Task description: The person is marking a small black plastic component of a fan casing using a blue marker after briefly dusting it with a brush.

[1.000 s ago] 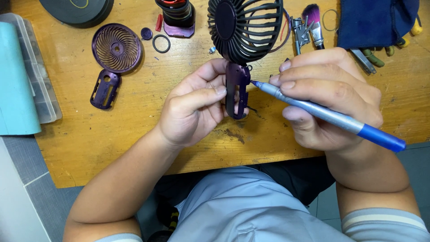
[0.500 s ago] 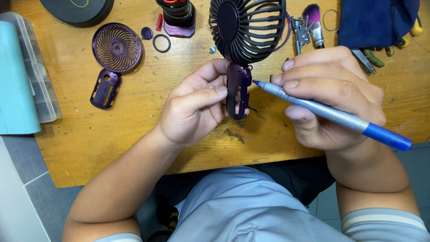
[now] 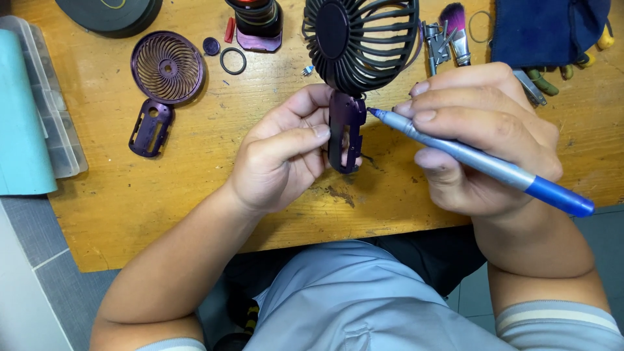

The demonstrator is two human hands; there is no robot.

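My left hand grips the dark purple handle of a small hand-held fan, whose black grille head points away from me over the wooden table. A blue and grey pen-shaped tool lies in my right hand, and its tip touches the top right of the fan's handle, just under the grille. The handle's shell looks open, with slots showing on its side.
On the table's left lie a round purple fan grille cover, a purple handle shell piece, a small ring and a dark cap. A teal and clear box sits at the far left. Pliers, a brush and dark blue cloth lie at back right.
The fan and both hands have shifted slightly; the tool's tip stays at the top of the handle.
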